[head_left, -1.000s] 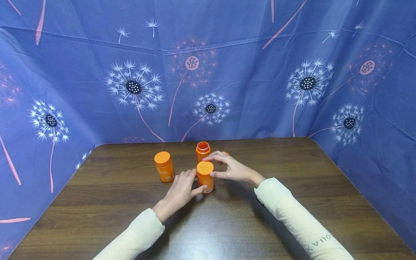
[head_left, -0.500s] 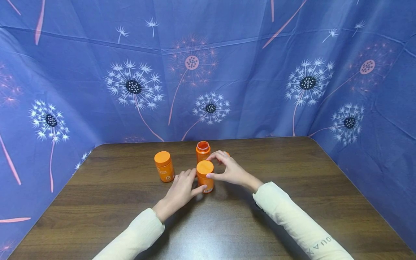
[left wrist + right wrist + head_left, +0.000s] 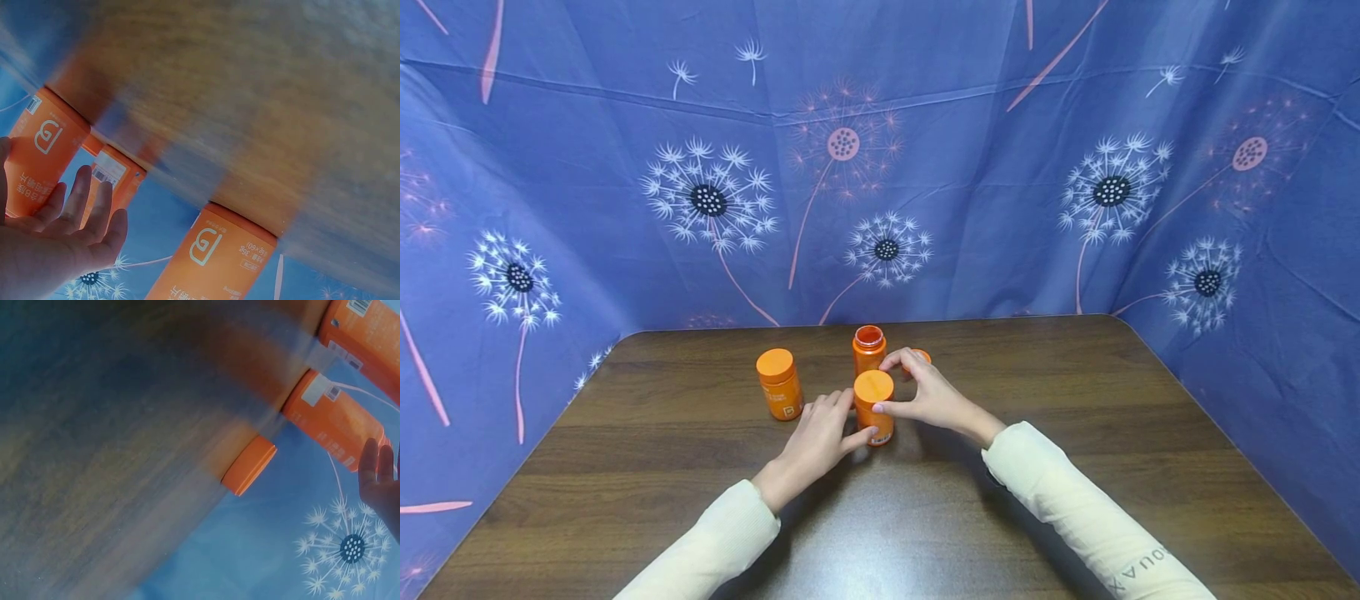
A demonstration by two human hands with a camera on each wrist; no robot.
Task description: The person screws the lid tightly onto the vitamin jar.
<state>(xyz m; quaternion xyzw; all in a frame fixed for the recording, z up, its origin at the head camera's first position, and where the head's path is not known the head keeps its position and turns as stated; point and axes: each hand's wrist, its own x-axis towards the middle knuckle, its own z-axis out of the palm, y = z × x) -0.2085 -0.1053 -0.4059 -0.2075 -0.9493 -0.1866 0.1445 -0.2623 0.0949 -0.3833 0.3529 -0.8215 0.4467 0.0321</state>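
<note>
The front bottle (image 3: 878, 420) is a smooth, plastic-looking orange cylinder, upright under a flat round lid (image 3: 874, 385), on the wood-grained surface (image 3: 685, 500). It sits within the left hand (image 3: 817, 435), which grips its body, thumb in front; the right hand (image 3: 931, 397) curves thumb and fingers around the lid. Behind stands an uncapped bottle (image 3: 869, 357) with a ridged neck; a loose shallow cap (image 3: 249, 466) lies near it. A matching capped bottle (image 3: 782, 393) stands just beside the left hand.
</note>
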